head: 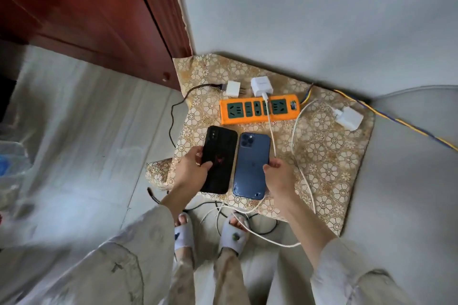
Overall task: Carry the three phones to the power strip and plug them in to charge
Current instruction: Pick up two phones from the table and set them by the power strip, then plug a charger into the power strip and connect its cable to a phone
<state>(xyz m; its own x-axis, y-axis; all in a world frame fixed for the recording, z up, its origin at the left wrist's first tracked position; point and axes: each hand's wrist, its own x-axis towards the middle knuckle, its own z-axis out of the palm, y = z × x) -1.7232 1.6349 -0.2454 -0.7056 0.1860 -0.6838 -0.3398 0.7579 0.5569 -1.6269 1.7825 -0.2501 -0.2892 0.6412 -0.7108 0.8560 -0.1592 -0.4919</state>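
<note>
A black phone [220,151] and a blue phone [251,163] lie face down side by side on a flower-patterned cloth [329,171]. My left hand [192,168] grips the black phone by its left edge, thumb on its back. My right hand [278,176] holds the blue phone at its right edge. Beyond them lies an orange power strip [260,109] with green sockets. No third phone is in view. A white charger [261,85] sits at the strip's far side, and its white cable [271,131] runs over the strip toward my right hand.
Another white charger [233,88] with a dark cable lies left of the first. A third white charger [349,117] lies right of the strip with a long white cable looping to the floor. A red-brown wooden door [86,12] stands at the left, a grey wall behind. My slippered feet stand among cables.
</note>
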